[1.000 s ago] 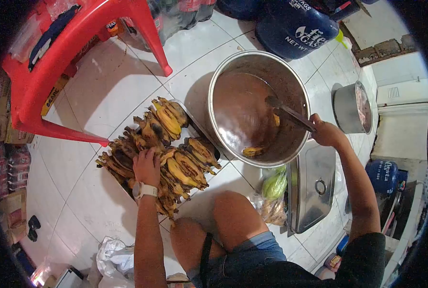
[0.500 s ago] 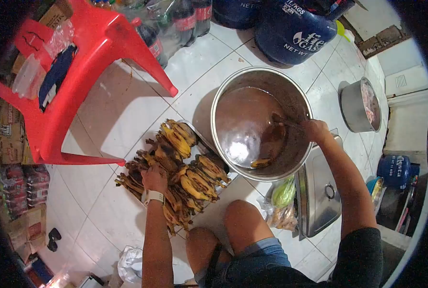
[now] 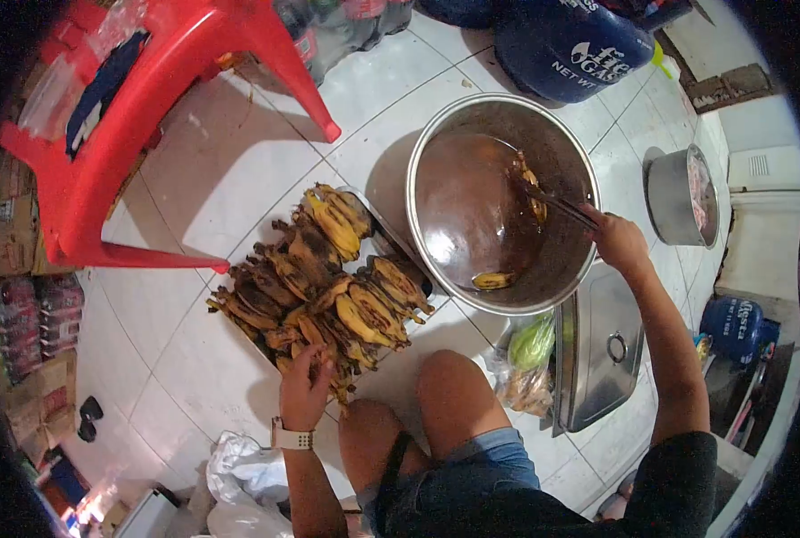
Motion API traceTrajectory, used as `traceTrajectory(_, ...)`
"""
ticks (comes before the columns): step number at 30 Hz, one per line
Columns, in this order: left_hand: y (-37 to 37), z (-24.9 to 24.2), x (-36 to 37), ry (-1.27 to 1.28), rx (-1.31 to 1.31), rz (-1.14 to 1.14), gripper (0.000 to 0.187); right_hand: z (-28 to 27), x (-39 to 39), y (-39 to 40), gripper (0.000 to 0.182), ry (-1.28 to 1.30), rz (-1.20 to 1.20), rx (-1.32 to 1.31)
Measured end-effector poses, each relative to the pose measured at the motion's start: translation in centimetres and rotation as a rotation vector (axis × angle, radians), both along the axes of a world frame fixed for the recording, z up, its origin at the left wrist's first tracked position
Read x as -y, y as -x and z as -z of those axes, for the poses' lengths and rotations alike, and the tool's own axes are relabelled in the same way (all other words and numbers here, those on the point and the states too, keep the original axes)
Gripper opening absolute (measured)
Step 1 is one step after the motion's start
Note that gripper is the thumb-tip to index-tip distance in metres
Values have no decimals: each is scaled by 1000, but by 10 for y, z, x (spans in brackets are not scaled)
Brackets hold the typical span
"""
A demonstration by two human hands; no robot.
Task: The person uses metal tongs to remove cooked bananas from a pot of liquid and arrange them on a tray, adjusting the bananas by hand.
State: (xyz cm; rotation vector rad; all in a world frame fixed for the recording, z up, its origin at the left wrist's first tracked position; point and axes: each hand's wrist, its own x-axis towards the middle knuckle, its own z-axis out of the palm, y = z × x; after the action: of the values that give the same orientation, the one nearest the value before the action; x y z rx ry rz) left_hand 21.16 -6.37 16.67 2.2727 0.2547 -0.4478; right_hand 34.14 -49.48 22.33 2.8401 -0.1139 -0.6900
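Observation:
My right hand [image 3: 619, 240] is closed round the handle of dark metal tongs [image 3: 557, 203], which reach over the rim of a big metal pot [image 3: 415, 193]. At the tips of the tongs a banana [image 3: 536, 199] shows, partly out of the brown liquid [image 3: 472, 211]. Another banana [image 3: 492, 281] floats near the pot's front wall. My left hand [image 3: 305, 387], with a watch on the wrist, is at the near edge of a heap of ripe, blackened bananas [image 3: 364, 314] on a metal tray [image 3: 384, 240]. Its fingers are curled together; what they pinch, if anything, is hidden.
A red plastic chair [image 3: 162, 117] stands at upper left. Blue gas cylinders [image 3: 570, 49] and bottles [image 3: 351, 31] line the back. Right of the pot are a smaller metal pot [image 3: 673, 199] and a lidded metal pan [image 3: 602, 359], with a plastic bag [image 3: 527, 363] beside it.
My left hand has drawn back from the middle of the banana heap to its near edge. With the tongs, my right hand has brought a banana up into sight from the liquid.

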Motion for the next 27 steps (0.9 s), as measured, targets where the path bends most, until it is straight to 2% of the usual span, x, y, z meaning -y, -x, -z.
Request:
traceTrajectory(1,6,4,-2,-58,75,37,28,-8,-5,8,24,-84,99,106)
traceTrajectory(4,7,-8,-2,-38,-29,-17,27,-5,9,35,30,-96,67,156)
traceTrajectory(5,13,0,-5,-29,159,1,27,-8,6,43,30,-97,42,164)
traceTrajectory(8,16,-17,-6,-5,57,-28,27,-13,-10,66,30,-173,74,231)
traceTrajectory(10,30,-12,-11,32,66,-86,26,-15,-10,78,29,-296,63,347)
traceTrajectory(12,40,-16,-11,79,141,-116,25,-3,-8,92,30,-283,40,359)
traceTrajectory(14,58,-9,-15,88,125,-159,26,-2,-17,105,35,-778,468,373)
traceTrajectory(15,70,2,-19,43,187,-150,27,-14,-31,113,40,-980,751,253)
traceTrajectory(17,87,6,-25,-3,261,-150,28,-27,-62,128,40,-1204,847,247)
traceTrajectory(20,111,3,-31,13,123,-181,30,-44,-109,143,38,-1515,934,125)
traceTrajectory(22,122,8,-35,51,112,-249,30,-49,-138,149,40,-1608,936,9)
traceTrajectory(27,144,25,-44,87,174,-326,30,-31,-201,151,42,-1612,913,-234)
